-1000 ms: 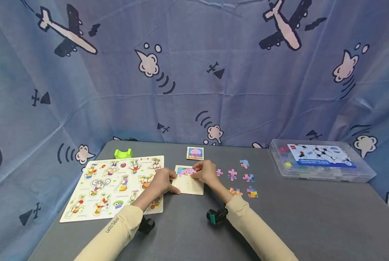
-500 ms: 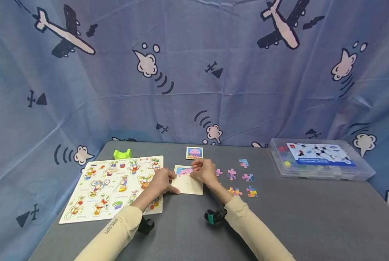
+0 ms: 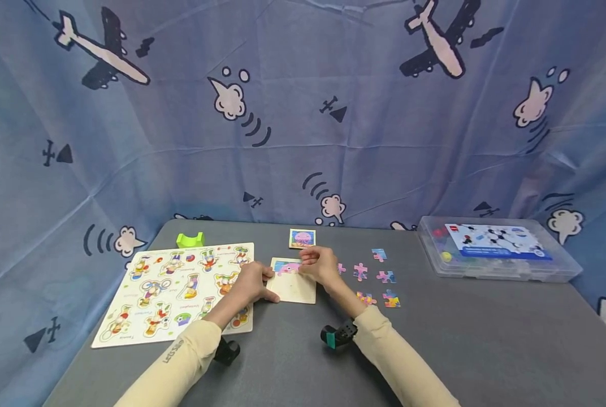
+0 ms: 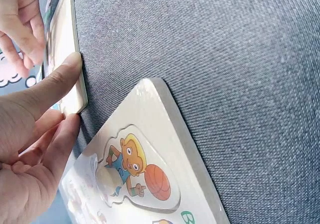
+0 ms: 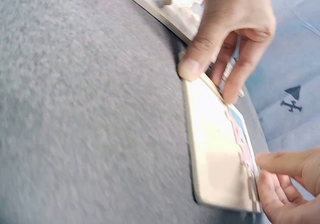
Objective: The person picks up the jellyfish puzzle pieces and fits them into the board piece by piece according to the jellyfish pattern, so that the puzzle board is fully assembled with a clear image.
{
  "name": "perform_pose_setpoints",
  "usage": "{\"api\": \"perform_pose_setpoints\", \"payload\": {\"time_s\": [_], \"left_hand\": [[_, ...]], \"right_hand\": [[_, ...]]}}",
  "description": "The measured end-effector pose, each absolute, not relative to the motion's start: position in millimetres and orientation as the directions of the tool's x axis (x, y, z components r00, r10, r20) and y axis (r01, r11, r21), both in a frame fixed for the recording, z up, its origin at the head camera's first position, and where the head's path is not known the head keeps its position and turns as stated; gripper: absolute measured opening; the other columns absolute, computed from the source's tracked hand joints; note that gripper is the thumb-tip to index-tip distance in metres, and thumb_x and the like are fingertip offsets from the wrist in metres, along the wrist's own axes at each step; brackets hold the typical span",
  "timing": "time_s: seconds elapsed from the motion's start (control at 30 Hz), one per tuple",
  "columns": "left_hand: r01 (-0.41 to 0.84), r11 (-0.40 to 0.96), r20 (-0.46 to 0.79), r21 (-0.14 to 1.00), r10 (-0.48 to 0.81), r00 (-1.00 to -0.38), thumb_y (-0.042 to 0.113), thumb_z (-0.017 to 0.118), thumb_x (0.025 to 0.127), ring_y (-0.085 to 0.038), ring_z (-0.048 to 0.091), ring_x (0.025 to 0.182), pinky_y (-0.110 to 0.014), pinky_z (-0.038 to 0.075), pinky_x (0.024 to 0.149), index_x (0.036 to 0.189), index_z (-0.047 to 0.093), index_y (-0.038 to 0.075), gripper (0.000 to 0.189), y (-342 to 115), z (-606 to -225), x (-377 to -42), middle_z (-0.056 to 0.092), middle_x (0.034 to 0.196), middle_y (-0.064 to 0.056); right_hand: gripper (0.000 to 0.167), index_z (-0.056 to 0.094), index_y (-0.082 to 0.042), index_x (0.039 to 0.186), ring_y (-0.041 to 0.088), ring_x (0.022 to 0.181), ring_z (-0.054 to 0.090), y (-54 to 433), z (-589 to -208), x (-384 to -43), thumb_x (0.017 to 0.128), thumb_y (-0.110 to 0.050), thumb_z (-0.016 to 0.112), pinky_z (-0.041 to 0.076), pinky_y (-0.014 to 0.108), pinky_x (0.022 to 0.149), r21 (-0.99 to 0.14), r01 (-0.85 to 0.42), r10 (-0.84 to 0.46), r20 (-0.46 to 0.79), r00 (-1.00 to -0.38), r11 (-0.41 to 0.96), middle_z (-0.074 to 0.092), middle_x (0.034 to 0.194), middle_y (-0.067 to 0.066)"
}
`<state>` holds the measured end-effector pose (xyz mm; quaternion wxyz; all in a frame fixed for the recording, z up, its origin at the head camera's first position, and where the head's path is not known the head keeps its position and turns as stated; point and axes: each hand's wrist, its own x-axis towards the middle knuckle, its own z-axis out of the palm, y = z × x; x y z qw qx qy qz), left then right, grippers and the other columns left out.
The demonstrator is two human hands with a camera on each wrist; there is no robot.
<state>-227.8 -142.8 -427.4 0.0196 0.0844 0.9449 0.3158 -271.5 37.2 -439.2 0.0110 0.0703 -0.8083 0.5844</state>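
A small square wooden puzzle tray (image 3: pixel 291 291) lies mid-table, with blue and pink jigsaw pieces (image 3: pixel 286 268) along its far side. My left hand (image 3: pixel 252 282) grips the tray's left side; in the left wrist view its thumb (image 4: pixel 70 67) lies on the near edge and the fingers bend round the corner. At the far right corner, my right hand (image 3: pixel 322 267) has thumb and fingertips drawn together on the end of the pink row, pinching a jigsaw piece mostly covered by them. The right wrist view shows these fingertips (image 5: pixel 265 160) right at the tray's rim.
Several loose jigsaw pieces (image 3: pixel 360 272) lie right of the tray. Behind it is a square jellyfish picture card (image 3: pixel 302 238). A large knob puzzle board (image 3: pixel 181 316) sits at the left, a green block (image 3: pixel 190 240) beyond it. A clear plastic box (image 3: pixel 501 265) stands far right.
The hands and tray keep almost the same place; the right fingers shift only slightly at the pink pieces. The head view has moved a little.
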Motion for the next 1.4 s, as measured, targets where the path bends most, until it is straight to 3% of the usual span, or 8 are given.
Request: {"api": "perform_pose_setpoints", "payload": {"time_s": [0.2, 0.4, 0.57, 0.8, 1.03, 1.27, 1.4], "left_hand": [[0.140, 0.777, 0.014, 0.614, 0.167, -0.986, 0.010, 0.093, 0.054, -0.029, 0.066, 0.095, -0.038, 0.053, 0.084, 0.105, 0.070, -0.009, 0.058, -144, -427, -227, 0.068, 0.107, -0.021], [0.154, 0.772, 0.027, 0.617, 0.175, -0.984, 0.009, 0.093, 0.054, -0.028, 0.065, 0.091, -0.038, 0.053, 0.082, 0.104, 0.070, -0.009, 0.059, -144, -427, -226, 0.069, 0.104, -0.021], [0.146, 0.771, 0.016, 0.620, 0.174, -0.985, 0.009, 0.093, 0.054, -0.030, 0.064, 0.095, -0.039, 0.053, 0.084, 0.106, 0.069, -0.010, 0.060, -143, -425, -225, 0.068, 0.106, -0.022], [0.138, 0.782, 0.015, 0.608, 0.163, -0.986, 0.009, 0.094, 0.053, -0.027, 0.063, 0.091, -0.039, 0.052, 0.084, 0.105, 0.071, -0.008, 0.059, -142, -424, -225, 0.069, 0.103, -0.019], [0.127, 0.793, -0.006, 0.595, 0.162, -0.987, 0.011, 0.094, 0.054, -0.026, 0.062, 0.093, -0.039, 0.051, 0.085, 0.108, 0.070, -0.008, 0.062, -141, -425, -227, 0.068, 0.106, -0.018], [0.126, 0.789, 0.002, 0.601, 0.156, -0.988, 0.011, 0.094, 0.054, -0.030, 0.063, 0.097, -0.039, 0.051, 0.088, 0.107, 0.070, -0.008, 0.061, -142, -426, -226, 0.068, 0.107, -0.019], [0.137, 0.787, 0.012, 0.601, 0.162, -0.987, 0.010, 0.094, 0.053, -0.028, 0.063, 0.094, -0.039, 0.052, 0.085, 0.106, 0.070, -0.009, 0.061, -142, -426, -226, 0.069, 0.106, -0.019]], "right_hand": [[0.038, 0.061, 0.015, 0.113, 0.020, 0.083, 0.066, 55, -438, -278, 0.076, 0.018, 0.069, 0.056, 0.023, 0.073, -0.989, -0.043, -0.148, 0.022, -0.989, 0.139, 0.062, 0.106, 0.032], [0.041, 0.054, 0.018, 0.120, 0.013, 0.085, 0.064, 82, -441, -285, 0.082, 0.012, 0.067, 0.055, 0.022, 0.076, -0.999, -0.015, -0.184, 0.007, -0.983, 0.044, 0.057, 0.115, 0.035], [0.042, 0.052, 0.017, 0.123, 0.011, 0.090, 0.063, 105, -442, -291, 0.084, 0.009, 0.066, 0.054, 0.022, 0.080, -0.998, -0.033, -0.190, 0.021, -0.982, 0.062, 0.056, 0.118, 0.034], [0.043, 0.052, 0.015, 0.126, 0.019, 0.100, 0.062, 130, -440, -296, 0.086, 0.005, 0.066, 0.053, 0.021, 0.082, -0.988, -0.068, -0.183, 0.042, -0.982, 0.136, 0.055, 0.122, 0.033], [0.044, 0.050, 0.017, 0.126, 0.005, 0.090, 0.062, 151, -438, -297, 0.086, 0.006, 0.065, 0.052, 0.018, 0.080, -0.989, -0.091, -0.194, 0.068, -0.979, 0.115, 0.053, 0.122, 0.036], [0.045, 0.048, 0.019, 0.127, 0.004, 0.091, 0.062, 172, -437, -297, 0.087, 0.006, 0.064, 0.052, 0.020, 0.082, -0.985, -0.122, -0.200, 0.096, -0.975, 0.123, 0.054, 0.121, 0.036], [0.046, 0.046, 0.020, 0.127, 0.004, 0.091, 0.062, 186, -439, -297, 0.087, 0.005, 0.064, 0.052, 0.019, 0.082, -0.985, -0.122, -0.185, 0.098, -0.978, 0.121, 0.060, 0.116, 0.028]]}}
